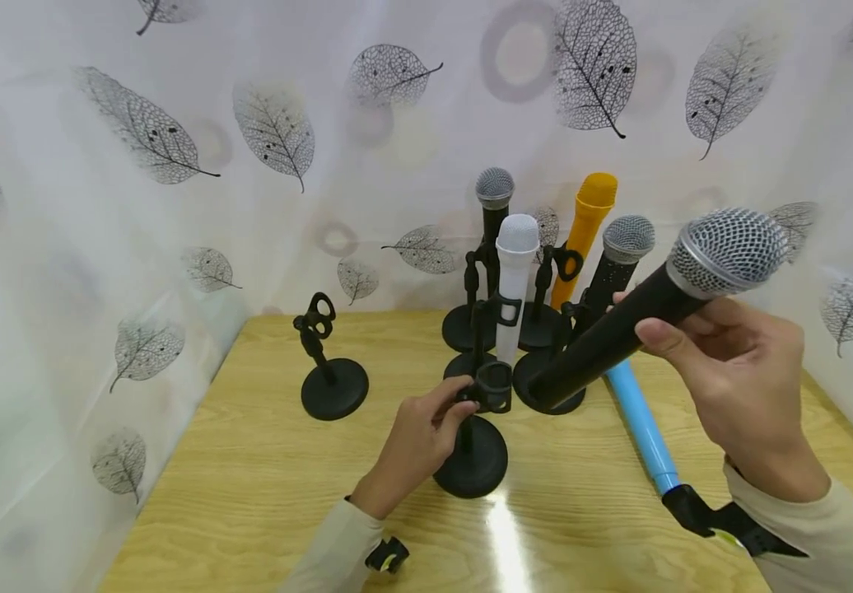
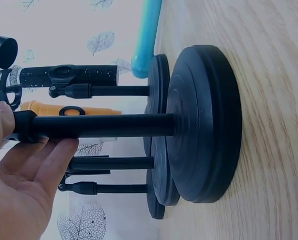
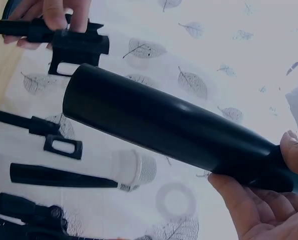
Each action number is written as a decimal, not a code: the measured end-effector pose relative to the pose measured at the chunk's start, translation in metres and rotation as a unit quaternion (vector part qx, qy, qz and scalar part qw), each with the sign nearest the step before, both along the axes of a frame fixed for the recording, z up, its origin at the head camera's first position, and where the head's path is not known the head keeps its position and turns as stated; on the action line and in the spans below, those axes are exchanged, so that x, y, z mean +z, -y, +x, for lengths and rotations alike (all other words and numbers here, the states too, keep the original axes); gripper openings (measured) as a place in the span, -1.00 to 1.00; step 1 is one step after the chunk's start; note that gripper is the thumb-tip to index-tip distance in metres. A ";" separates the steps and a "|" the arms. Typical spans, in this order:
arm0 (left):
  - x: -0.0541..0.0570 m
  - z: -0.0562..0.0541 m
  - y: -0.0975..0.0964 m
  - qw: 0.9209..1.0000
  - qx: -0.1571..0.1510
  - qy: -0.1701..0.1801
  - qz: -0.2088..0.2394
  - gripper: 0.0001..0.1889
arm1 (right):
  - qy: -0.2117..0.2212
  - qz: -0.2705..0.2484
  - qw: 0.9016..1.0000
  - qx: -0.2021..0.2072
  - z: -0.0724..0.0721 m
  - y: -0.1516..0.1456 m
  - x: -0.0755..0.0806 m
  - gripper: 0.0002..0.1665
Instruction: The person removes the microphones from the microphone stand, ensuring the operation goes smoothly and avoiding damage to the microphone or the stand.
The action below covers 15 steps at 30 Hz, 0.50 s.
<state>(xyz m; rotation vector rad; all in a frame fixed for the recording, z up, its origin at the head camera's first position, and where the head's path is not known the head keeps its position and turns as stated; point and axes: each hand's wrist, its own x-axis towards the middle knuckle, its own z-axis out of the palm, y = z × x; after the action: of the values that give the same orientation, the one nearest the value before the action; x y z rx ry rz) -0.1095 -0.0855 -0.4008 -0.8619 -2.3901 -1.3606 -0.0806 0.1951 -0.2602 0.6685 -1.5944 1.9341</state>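
Note:
My left hand (image 1: 419, 436) pinches the clip of a black desk microphone stand (image 1: 471, 465) near the middle of the table. Its round base stands on the wood, as the left wrist view shows with the base (image 2: 204, 125) upright on the surface. In my right hand (image 1: 752, 379) is a black microphone (image 1: 612, 346) with a silver mesh head. It slants, head up to the right, its tail end above and right of the clip. The right wrist view shows the microphone body (image 3: 164, 125) apart from the clip (image 3: 81, 47).
Behind stand a white microphone (image 1: 519, 272), an orange one (image 1: 585, 222), a silver-headed one (image 1: 496, 198) and a speckled black one (image 1: 619, 263), among several stands. A light blue cylinder (image 1: 641, 420) lies at right. Another stand (image 1: 333, 387), its clip unfilled, is at left.

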 end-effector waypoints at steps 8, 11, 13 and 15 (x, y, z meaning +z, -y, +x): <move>-0.001 0.002 0.001 1.000 0.007 0.003 0.002 -0.74 | 0.056 0.034 0.998 -0.021 0.001 -0.016 -0.003 -0.63; -0.001 0.003 0.002 1.000 0.010 0.004 0.002 -0.74 | 0.062 0.047 0.997 -0.025 0.000 -0.025 -0.006 -0.61; -0.001 0.003 0.002 1.000 0.010 0.003 0.002 -0.75 | 0.079 0.082 0.991 -0.075 0.001 -0.030 -0.006 -0.60; 0.000 0.003 0.003 1.000 0.013 0.004 0.003 -0.75 | 0.093 0.130 0.979 -0.125 0.002 -0.035 -0.007 -0.57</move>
<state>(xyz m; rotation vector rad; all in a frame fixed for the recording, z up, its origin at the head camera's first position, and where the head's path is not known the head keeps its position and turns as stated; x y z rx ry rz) -0.1062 -0.0883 -0.4007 -0.8228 -2.3928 -1.3643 -0.0789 0.2300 -0.2668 0.3708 -1.9675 1.6611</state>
